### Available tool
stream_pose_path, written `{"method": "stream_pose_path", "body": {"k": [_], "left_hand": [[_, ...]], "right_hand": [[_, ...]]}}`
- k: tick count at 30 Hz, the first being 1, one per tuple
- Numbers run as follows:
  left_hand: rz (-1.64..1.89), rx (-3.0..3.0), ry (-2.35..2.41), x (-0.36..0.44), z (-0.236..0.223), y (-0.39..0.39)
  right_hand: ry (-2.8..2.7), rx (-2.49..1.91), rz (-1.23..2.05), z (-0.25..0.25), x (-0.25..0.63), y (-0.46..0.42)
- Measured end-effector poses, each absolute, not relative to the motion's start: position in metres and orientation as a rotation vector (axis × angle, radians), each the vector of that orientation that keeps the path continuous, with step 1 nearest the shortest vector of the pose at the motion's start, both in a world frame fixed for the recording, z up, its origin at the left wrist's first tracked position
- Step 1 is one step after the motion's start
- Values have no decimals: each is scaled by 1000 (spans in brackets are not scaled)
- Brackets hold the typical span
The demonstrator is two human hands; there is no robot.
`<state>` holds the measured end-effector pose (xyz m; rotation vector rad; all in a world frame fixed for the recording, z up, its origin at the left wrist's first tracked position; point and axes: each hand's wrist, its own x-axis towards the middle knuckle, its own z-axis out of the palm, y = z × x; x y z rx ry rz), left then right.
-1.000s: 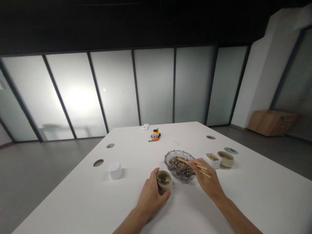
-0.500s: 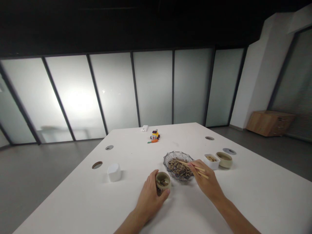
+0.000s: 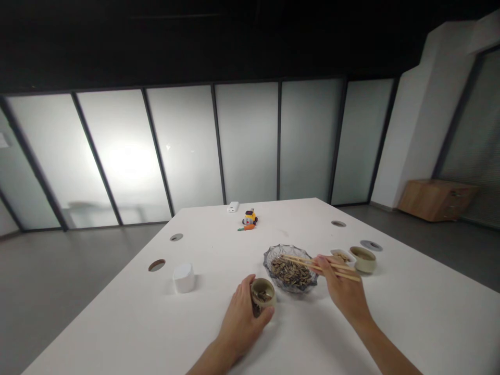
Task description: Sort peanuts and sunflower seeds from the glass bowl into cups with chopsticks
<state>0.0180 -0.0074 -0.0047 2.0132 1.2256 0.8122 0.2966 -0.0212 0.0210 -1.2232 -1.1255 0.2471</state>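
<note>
Right hand (image 3: 345, 291) rightward, white dish (image 3: 353, 260) partly behind

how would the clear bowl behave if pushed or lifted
The clear bowl looks stiff and may chip, given its glassy, faceted wall. Being wide and low, it would probably slide rather than tip. Loose seeds lie inside, so tilting it could spill some.

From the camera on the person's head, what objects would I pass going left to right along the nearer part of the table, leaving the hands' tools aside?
White block-like object → small cup gripped by the left hand → glass bowl → small white dish → greenish bowl
</note>
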Motion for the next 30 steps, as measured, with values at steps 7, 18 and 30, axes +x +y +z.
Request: {"method": "stream_pose_path", "body": {"k": [7,18,30], "left_hand": [[808,1975,1222,18,-2,-8],[804,1965,1233,18,-4,-8],[771,1989,1264,18,-3,-8]], "right_hand": [[-860,-971,663,33,296,-24],[-932,-1051,694,31,291,-27],[-1242,-1322,34,26,300,-27]]}}
